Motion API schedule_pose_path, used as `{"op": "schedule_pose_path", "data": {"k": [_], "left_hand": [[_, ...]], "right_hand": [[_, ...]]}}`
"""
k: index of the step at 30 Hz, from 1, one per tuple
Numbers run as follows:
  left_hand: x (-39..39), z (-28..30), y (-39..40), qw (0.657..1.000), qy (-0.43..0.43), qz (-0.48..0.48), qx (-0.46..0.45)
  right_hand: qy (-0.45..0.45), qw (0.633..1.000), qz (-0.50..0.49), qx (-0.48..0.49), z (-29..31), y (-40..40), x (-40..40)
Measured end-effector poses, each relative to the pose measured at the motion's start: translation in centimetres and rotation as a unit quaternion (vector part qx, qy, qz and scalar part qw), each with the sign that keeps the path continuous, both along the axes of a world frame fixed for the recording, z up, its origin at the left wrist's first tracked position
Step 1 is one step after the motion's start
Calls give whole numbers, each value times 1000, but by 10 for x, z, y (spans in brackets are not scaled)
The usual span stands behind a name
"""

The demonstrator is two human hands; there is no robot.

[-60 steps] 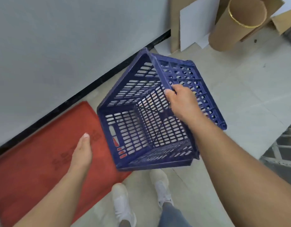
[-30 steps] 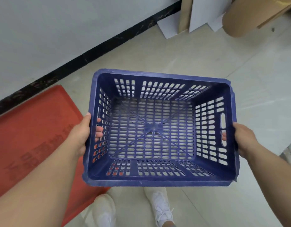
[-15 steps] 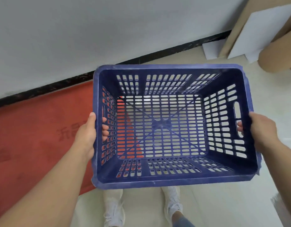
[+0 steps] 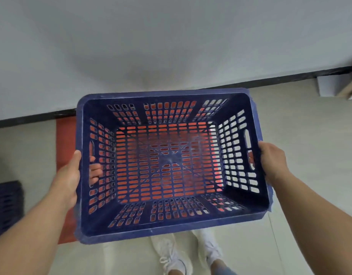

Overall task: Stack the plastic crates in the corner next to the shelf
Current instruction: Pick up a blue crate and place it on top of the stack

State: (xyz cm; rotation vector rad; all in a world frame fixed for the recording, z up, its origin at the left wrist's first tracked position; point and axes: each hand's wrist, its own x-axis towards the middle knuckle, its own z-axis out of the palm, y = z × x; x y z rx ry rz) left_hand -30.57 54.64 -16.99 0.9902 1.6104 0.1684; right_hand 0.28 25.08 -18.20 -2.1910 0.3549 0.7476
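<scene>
An empty blue slotted plastic crate (image 4: 193, 227) is held level in the air, open side up, in front of me. My left hand (image 4: 69, 177) grips its left end with fingers through the handle slot. My right hand (image 4: 272, 157) grips the right end at the other handle slot. A second dark blue crate (image 4: 6, 203) shows partly at the left edge, on the floor. No shelf is in view.
A red mat (image 4: 65, 135) lies on the tiled floor under the crate, against the grey wall with its black skirting (image 4: 290, 76). White boards (image 4: 333, 86) lean at the far right. My white shoes (image 4: 171, 255) stand below the crate.
The view has swung left along the wall. The crate, first held tilted by my right hand alone, is now held level in both hands over the red mat. Another crate has come into view at left.
</scene>
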Motion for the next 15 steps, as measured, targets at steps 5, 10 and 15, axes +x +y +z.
{"op": "schedule_pose_path", "data": {"k": [5,10,15], "left_hand": [[-52,-37,36,999,41,22,18],[-79,-76,67,998,38,38,13],[-104,-108,83,997,-15,33,-70]], "right_hand": [[5,997,75,-3,-49,59,-30],[-4,995,102,5,-78,94,-44],[56,994,74,66,-83,92,-59]]}}
